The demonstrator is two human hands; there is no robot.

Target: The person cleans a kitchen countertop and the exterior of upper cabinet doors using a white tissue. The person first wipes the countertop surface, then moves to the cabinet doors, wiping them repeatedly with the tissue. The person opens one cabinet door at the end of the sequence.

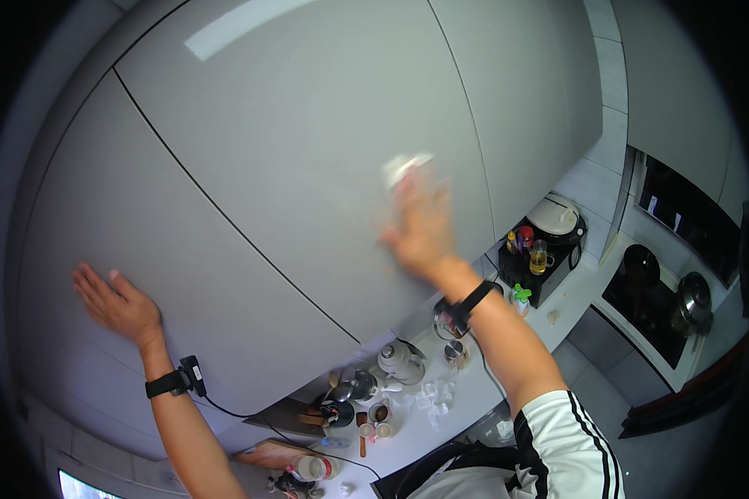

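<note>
My right hand (421,227), blurred by motion, presses a white wipe or cloth (406,167) to a pale grey wall-cabinet door (299,125). The wipe shows beyond my fingertips, close to the seam with the door on the right. On the left, my left hand (118,305) lies with its palm against the neighbouring cabinet door (137,206), fingers extended and nothing held. Each wrist wears a black strap with a small device, and a cable runs from the left one (190,374).
Below the cabinets, a white counter (474,405) bears a thermos jug (401,362), a glass jar (455,354), cups (374,430) and a cutting board (281,454). Rightward stand a rice cooker (552,215), bottles, and a cooktop (643,312) with a lidded pot (691,299).
</note>
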